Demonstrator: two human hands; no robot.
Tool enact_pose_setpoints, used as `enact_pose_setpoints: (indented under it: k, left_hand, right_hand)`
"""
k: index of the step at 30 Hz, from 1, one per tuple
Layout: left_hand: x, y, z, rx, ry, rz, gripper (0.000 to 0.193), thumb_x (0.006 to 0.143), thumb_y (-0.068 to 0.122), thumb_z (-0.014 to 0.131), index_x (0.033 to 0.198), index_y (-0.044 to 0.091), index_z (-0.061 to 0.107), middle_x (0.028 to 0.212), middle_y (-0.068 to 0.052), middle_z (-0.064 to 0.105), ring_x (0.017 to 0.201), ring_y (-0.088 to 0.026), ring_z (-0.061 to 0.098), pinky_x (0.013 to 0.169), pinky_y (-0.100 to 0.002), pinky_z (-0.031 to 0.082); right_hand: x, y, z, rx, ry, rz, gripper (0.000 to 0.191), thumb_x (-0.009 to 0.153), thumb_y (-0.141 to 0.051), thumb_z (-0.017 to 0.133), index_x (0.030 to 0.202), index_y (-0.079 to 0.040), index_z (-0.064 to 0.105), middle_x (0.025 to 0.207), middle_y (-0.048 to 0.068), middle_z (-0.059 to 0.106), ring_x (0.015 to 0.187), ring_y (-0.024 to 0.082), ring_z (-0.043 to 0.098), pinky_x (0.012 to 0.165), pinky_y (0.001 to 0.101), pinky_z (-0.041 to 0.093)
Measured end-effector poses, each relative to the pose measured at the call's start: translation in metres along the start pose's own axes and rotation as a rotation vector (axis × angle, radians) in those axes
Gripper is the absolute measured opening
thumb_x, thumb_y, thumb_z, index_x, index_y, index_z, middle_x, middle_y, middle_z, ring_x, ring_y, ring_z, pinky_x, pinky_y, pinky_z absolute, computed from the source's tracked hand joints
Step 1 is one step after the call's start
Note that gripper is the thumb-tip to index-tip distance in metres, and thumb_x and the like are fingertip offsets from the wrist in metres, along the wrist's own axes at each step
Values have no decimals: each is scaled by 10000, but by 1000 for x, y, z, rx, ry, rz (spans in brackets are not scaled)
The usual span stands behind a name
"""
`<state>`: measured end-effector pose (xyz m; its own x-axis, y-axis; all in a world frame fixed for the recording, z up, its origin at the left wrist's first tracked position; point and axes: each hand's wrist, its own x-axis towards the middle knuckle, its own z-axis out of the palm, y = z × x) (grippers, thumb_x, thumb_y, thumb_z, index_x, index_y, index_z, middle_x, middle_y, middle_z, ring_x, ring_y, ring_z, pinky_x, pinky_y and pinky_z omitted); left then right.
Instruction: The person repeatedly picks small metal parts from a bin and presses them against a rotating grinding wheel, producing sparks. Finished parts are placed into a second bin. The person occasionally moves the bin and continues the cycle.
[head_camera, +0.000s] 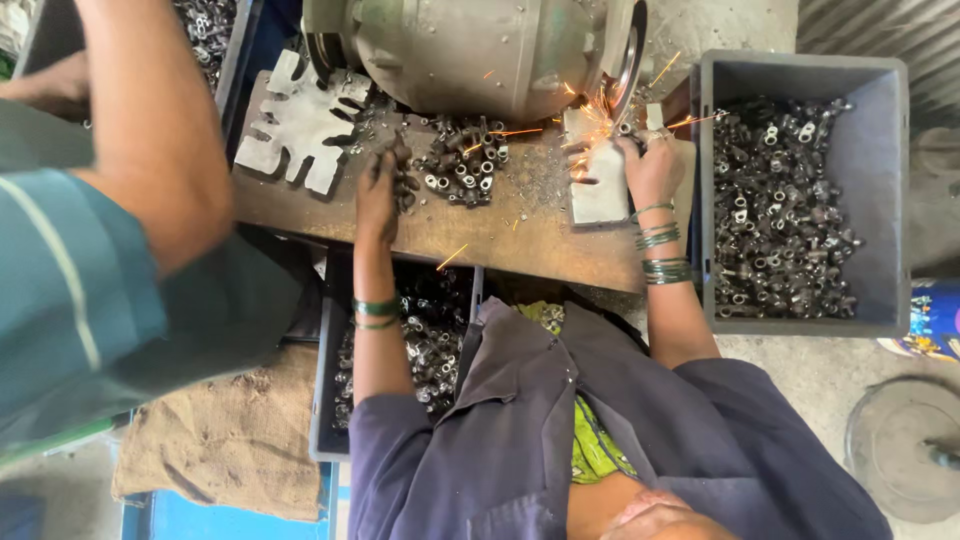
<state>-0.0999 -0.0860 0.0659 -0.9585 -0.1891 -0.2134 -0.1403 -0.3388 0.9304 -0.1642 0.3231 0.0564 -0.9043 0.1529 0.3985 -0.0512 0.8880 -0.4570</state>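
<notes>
Nearest my view is my own arm: a striped teal cloth sleeve (70, 300) and a bare forearm (150, 130) that runs out past the top edge. Its hand is outside the picture, so I cannot tell whether it is spread or closed.

Below me sits a co-worker in a dark grey-blue work coat (500, 430). On the floor to one side lies a coarse brown burlap sack (230, 440), frayed and creased. A dark plastic crate (322, 400) of small steel fittings stands under the surface.

The surface (500, 235) is a worn brown wooden plank, scuffed and dusted with metal grit. The co-worker's left hand (378, 185), blackened, with green bangles at the wrist, has its fingers curled loosely into a heap of short tubular grey steel fittings (460, 165).

The co-worker's right hand (650, 165) rests on a flat pale grey block (600, 195). Its fingertips are pressed together, pinching a small metal fitting (628, 128) against the thin round grinding wheel (628, 60), and orange sparks fly from that spot. Behind the wheel bulks the rounded, dull grey motor housing (470, 50).

A pale comb-shaped metal plate (300, 120) lies at the plank's far end. A square grey plastic bin (800, 65), full of the same fittings, stands just beside the wheel. Past it are a bare concrete floor (800, 370) and a corrugated metal sheet (880, 25).
</notes>
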Motion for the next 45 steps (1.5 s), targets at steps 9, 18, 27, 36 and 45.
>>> enact_pose_setpoints:
  k: [9,18,27,36,45]
  left_hand:
    - [-47,-3,13,50,24,312,330,973,33,737,1297,17,678,1085,-36,736,831,-81,628,634,-202,467]
    - [-106,25,57,768,-154,591,346,817,29,808,1142,98,710,1075,-68,778,995,-176,759,841,-310,606]
    - [26,10,75,1068,176,816,316,836,-16,686,1119,115,734,1146,-129,696,1067,-376,659,908,-460,558]
    - [72,21,83,1445,82,219,246,882,220,707,1066,57,691,1057,-227,706,1005,-434,671,832,-539,547]
    - [69,27,69,1308,98,401,219,832,204,762,1027,108,742,995,-207,716,942,-412,689,776,-516,552]
  right_hand:
    - [-1,24,20,-34,67,-105,329,885,-326,864,1048,-52,783,1102,193,712,933,400,673,758,484,519]
    - [-87,-58,19,753,-390,-448,362,999,-186,643,1352,-105,643,1048,28,701,958,183,642,843,317,558]
    - [-30,-20,-22,412,-328,-125,316,973,-199,762,1248,-43,754,939,180,750,771,237,697,693,365,534]
    - [-8,-7,-36,203,-106,-33,364,909,-351,847,988,0,792,837,232,708,732,382,695,651,432,525]
    - [6,-20,-28,95,0,-110,312,901,-341,823,986,-43,795,958,198,715,871,399,672,745,477,517]
